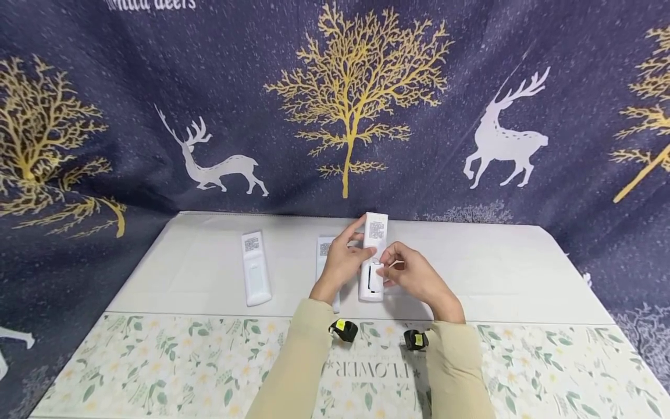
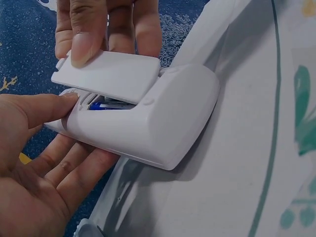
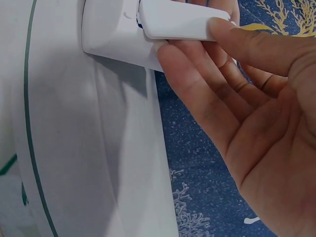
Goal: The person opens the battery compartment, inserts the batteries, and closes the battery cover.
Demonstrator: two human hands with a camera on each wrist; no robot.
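Observation:
A white remote control (image 1: pixel 376 235) lies back side up, tilted, with a printed label at its far end. My left hand (image 1: pixel 342 262) grips it by the sides, thumb on the back near the battery compartment. With thumb and fingers my right hand (image 1: pixel 413 273) pinches the white battery cover (image 2: pixel 108 74), which sits raised and askew over the compartment. Under the cover's edge a blue battery (image 2: pixel 111 105) shows inside; the rest of the compartment is hidden. In the right wrist view the thumb presses the end of the cover (image 3: pixel 182 20).
A second white remote (image 1: pixel 256 270) lies back up at the left. Another remote (image 1: pixel 323 247) lies partly hidden under my left hand and forearm. The white table (image 1: pixel 497 273) has a floral cloth (image 1: pixel 173 361) along its near side, and a dark printed curtain (image 1: pixel 408 174) hangs behind.

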